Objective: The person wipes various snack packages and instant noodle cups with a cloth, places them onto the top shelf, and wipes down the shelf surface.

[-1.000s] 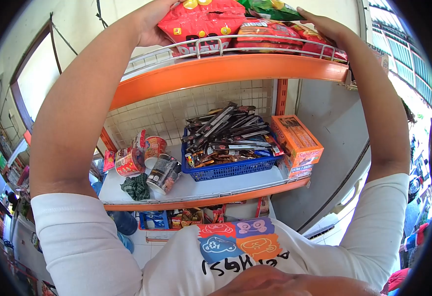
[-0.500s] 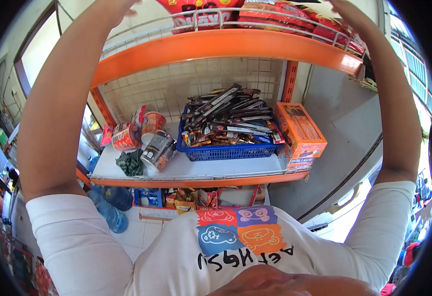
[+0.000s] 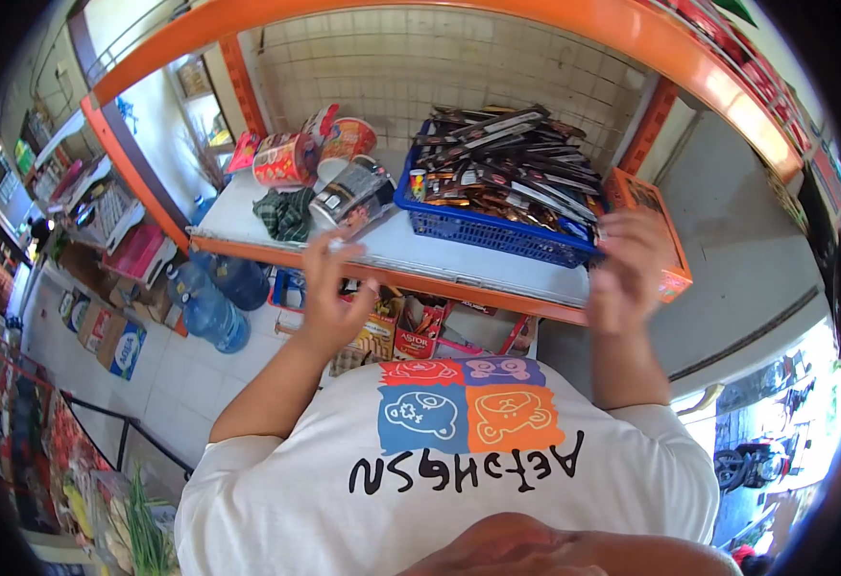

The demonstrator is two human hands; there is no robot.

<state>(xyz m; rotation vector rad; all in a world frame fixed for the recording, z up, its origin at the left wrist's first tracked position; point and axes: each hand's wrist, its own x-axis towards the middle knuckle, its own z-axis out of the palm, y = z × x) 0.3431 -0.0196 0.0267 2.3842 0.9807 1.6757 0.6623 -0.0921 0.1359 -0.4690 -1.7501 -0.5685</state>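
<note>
"If we start at the left, what could trip anyone up?"

"Two water bottles (image 3: 214, 322) on the floor. A careless sidestep might catch them."

"And on the shelf (image 3: 396, 240)?"

"A crumpled green cloth (image 3: 284, 213), then a pair of red cups (image 3: 284, 161), and just beside the cloth a dark cup (image 3: 355, 192) tipped on its side. Being round, that one could roll off the front if nudged."

"What's closest to it?"

"The left hand (image 3: 329, 309), in front of the shelf's edge, with nothing in it, fingers parted and slightly bent. A quick lift could knock the cup; whether they touch isn't clear."

"Further along?"

"A blue basket (image 3: 497, 235), heaped past its rim with thin packets (image 3: 502, 149). A bump could send the top ones sliding."

"Is the right hand (image 3: 627, 274) touching it?"

"I can't tell. It's blurred, across the basket's right front corner, and I can't say whether its fingers are open or closed. Just beyond stands an orange box (image 3: 646, 197), partly hidden; a shove could tip it over the shelf's end."

"And past that?"

"A big grey panel (image 3: 742, 278), which probably limits any elbow swing."
</note>
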